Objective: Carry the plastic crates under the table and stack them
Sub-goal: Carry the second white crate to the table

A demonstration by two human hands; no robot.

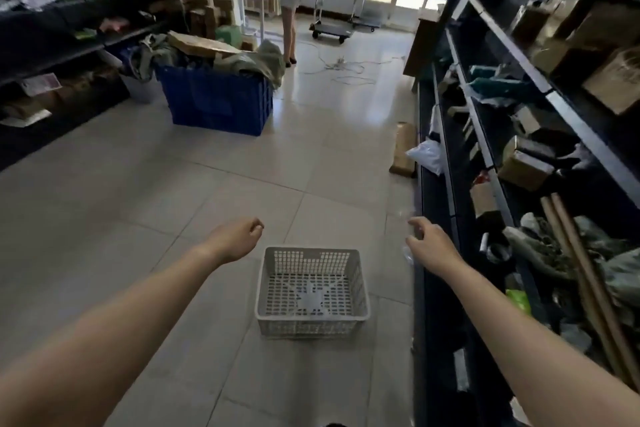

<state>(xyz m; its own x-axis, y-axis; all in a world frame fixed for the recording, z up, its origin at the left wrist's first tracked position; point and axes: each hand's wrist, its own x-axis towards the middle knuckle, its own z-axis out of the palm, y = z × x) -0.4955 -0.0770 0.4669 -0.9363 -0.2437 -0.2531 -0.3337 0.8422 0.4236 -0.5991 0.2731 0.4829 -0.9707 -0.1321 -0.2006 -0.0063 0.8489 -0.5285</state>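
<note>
Tiled floor (173,166), dark shelves (502,135) along right, blue crate (218,100) heaped with clutter far left, white plastic crate (311,326) upright on floor between outstretched left hand (239,239) and right hand (429,243), both hands loosely curled, holding nothing, clear of it.

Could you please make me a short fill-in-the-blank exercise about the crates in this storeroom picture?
1. The white perforated plastic crate on the tiled floor is ___ inside.
2. The large plastic crate heaped with cardboard and cloth is ___ in colour.
3. The dark shelving nearest the white crate stands on the person's ___ side.
Missing words: empty; blue; right.
</note>
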